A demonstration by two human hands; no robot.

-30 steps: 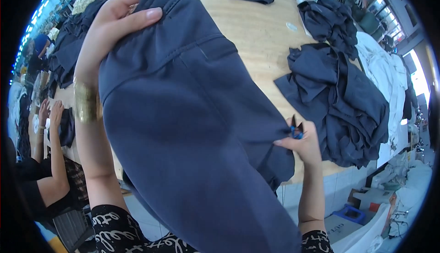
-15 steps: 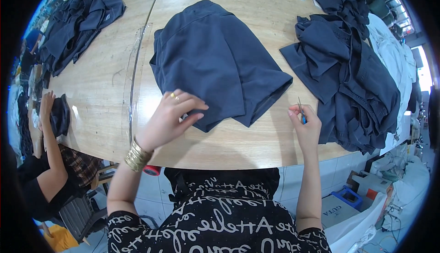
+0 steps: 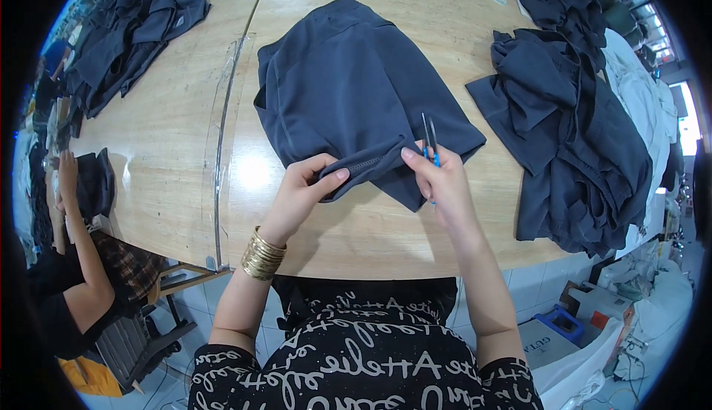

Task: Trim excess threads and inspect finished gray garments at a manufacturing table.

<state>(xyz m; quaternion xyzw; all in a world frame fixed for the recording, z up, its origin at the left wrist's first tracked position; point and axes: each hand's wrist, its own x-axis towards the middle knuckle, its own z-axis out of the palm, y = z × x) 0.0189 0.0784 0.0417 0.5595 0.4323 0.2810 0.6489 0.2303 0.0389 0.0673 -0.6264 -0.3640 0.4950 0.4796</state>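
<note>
A pair of dark navy shorts (image 3: 348, 83) lies on the table in front of me, one leg hem turned up so its inner stitching shows. My left hand (image 3: 302, 191) pinches that hem at its left end, thumb on top. Farther right along the same hem, my right hand (image 3: 439, 176) grips the cloth between thumb and fingers. Tucked in that right hand are small blue-handled thread snips (image 3: 429, 132), their slim metal blades pointing away from me and slightly apart. The fingers under the cloth are partly hidden.
A heap of dark navy garments (image 3: 571, 150) lies on the right, beside white cloth (image 3: 634, 91). Another dark pile (image 3: 144, 31) sits at the far left. A taped seam (image 3: 222, 150) crosses the wooden table (image 3: 334, 250). At the left edge, a co-worker's arm (image 3: 85, 239) reaches over dark cloth.
Both hands have come to the near hem of the shorts and taken hold, turning it up. My right hand has moved left from beside the heap, carrying the snips.
</note>
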